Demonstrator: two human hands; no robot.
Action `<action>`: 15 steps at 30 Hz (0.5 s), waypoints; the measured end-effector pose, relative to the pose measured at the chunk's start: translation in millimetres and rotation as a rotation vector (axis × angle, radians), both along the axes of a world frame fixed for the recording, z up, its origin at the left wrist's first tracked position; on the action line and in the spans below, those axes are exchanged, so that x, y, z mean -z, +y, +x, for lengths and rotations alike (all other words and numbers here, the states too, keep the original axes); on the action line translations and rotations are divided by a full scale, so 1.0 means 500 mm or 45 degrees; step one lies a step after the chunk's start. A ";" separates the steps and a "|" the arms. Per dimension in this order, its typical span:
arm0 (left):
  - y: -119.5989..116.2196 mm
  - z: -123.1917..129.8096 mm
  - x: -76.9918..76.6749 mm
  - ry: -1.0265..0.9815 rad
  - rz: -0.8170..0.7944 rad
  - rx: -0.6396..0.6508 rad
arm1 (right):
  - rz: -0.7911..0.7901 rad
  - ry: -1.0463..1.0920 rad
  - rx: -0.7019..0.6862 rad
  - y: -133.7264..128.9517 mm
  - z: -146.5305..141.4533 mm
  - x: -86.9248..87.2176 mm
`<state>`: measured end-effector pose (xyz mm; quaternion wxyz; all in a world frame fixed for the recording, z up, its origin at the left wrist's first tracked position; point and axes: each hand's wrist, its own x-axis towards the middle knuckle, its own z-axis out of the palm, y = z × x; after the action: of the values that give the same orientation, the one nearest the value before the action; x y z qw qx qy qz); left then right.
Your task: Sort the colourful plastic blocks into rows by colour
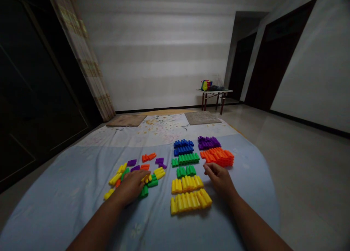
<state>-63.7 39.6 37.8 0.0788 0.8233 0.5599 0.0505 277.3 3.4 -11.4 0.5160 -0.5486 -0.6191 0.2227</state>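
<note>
My left hand (133, 185) reaches over a loose pile of short, bullet-shaped plastic pieces at the left. Its fingers are closed around yellow bullet-shaped pieces (147, 178), partly hidden under the fingertips. Around it lie green pieces (152, 183), purple pieces (132, 162) and orange pieces (149, 157). My right hand (220, 178) hovers by the sorted rows, fingers curled together, with no piece showing in them. Nearest to it are a stacked orange group (218, 157) and yellow rows (191, 201). Green rows (188, 159), blue rows (183, 147) and a purple group (208, 143) lie farther back.
A light blue cloth (90, 170) covers the rounded table, with a white floral cloth (164, 127) behind. Two brown mats (127, 120) lie at the far edge. A small folding table (214, 92) holding a colourful bag (206, 85) stands near the wall.
</note>
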 end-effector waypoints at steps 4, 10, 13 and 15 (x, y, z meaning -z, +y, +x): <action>0.006 -0.012 -0.016 0.084 -0.044 -0.006 | -0.006 0.004 -0.002 -0.003 0.000 -0.005; 0.007 -0.014 -0.027 0.074 -0.051 -0.116 | -0.006 0.003 -0.019 -0.005 0.000 -0.005; 0.007 -0.014 -0.022 0.052 -0.079 -0.189 | 0.001 -0.011 -0.014 -0.004 -0.002 -0.005; 0.005 -0.012 -0.020 0.035 -0.078 -0.206 | -0.003 -0.019 -0.017 -0.003 -0.003 -0.006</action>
<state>-69.8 41.9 47.6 0.0919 0.7731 0.6270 0.0283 275.9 1.7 -8.5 0.5092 -0.5466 -0.6263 0.2229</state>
